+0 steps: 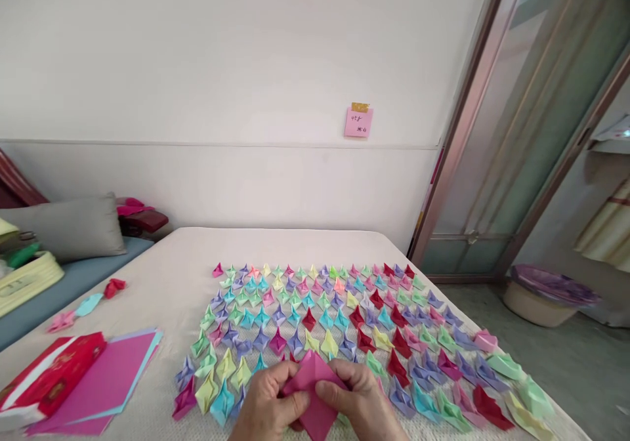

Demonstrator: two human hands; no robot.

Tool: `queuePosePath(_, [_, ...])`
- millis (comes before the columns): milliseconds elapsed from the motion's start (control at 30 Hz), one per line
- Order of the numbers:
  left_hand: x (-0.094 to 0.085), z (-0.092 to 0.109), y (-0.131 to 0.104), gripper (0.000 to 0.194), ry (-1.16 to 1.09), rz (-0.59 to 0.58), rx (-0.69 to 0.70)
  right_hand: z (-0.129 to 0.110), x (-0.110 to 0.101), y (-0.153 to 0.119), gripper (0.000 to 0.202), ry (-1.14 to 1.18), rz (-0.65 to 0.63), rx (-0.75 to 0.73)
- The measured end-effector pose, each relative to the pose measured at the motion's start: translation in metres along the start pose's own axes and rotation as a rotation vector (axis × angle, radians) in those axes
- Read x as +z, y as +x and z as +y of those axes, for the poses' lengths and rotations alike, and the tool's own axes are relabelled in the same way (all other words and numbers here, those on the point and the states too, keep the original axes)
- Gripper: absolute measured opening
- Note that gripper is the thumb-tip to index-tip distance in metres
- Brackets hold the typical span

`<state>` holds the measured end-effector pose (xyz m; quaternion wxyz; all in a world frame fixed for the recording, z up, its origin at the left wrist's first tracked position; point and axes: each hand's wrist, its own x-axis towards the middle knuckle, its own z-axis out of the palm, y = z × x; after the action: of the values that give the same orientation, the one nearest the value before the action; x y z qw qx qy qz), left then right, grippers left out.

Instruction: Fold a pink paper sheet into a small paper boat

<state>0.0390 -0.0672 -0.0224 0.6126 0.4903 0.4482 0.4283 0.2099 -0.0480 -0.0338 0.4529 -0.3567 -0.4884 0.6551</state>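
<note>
Between both my hands is a pink origami paper (315,378), folded into a diamond with a crease down its upper half. My left hand (273,398) grips its left side, thumb lying on the front face. On the opposite side my right hand (361,398) pinches the paper, its thumb also pressed near the middle. The fingers behind the paper are mostly hidden. Beyond and around my hands, many small folded paper boats (295,316) in several colours stand in rows on the cream table cover (162,257).
At left, a red tissue pack (59,369) lies on sheets of pink and blue paper (118,375). Loose folded pieces (88,304) are behind it. A pink note (358,123) is taped to the wall. A bin (544,296) stands on the floor at right.
</note>
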Motion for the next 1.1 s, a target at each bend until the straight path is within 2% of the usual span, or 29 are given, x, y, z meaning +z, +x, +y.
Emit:
queuePosePath(133, [-0.001, 0.001, -0.001, 0.033, -0.093, -0.021, 0.017, -0.005, -0.002, 0.0, 0.03, -0.027, 0.017, 0.018])
queuePosePath(267, [-0.004, -0.001, -0.002, 0.036, 0.014, 0.009, 0.021, 0.002, -0.006, 0.002, 0.025, -0.052, 0.061, -0.01])
queuePosePath(433, [-0.008, -0.009, -0.002, 0.034, -0.047, -0.001, 0.08, 0.004, -0.011, 0.001, 0.019, -0.014, 0.076, -0.054])
queuePosePath(600, [-0.006, -0.009, -0.006, 0.02, -0.155, 0.08, 0.078, -0.01, -0.012, -0.005, 0.011, 0.039, 0.064, -0.087])
queuePosePath(733, [-0.005, -0.005, -0.01, 0.015, -0.21, 0.056, 0.115, -0.019, -0.007, -0.009, 0.005, -0.014, 0.051, -0.114])
queuePosePath(867, [-0.007, -0.007, -0.009, 0.014, -0.218, 0.024, 0.126, -0.02, -0.005, -0.01, 0.009, -0.031, 0.009, -0.15])
queuePosePath(1100, [-0.007, -0.001, -0.013, 0.017, -0.133, 0.057, 0.122, -0.026, -0.002, -0.011, 0.02, -0.087, -0.004, -0.142])
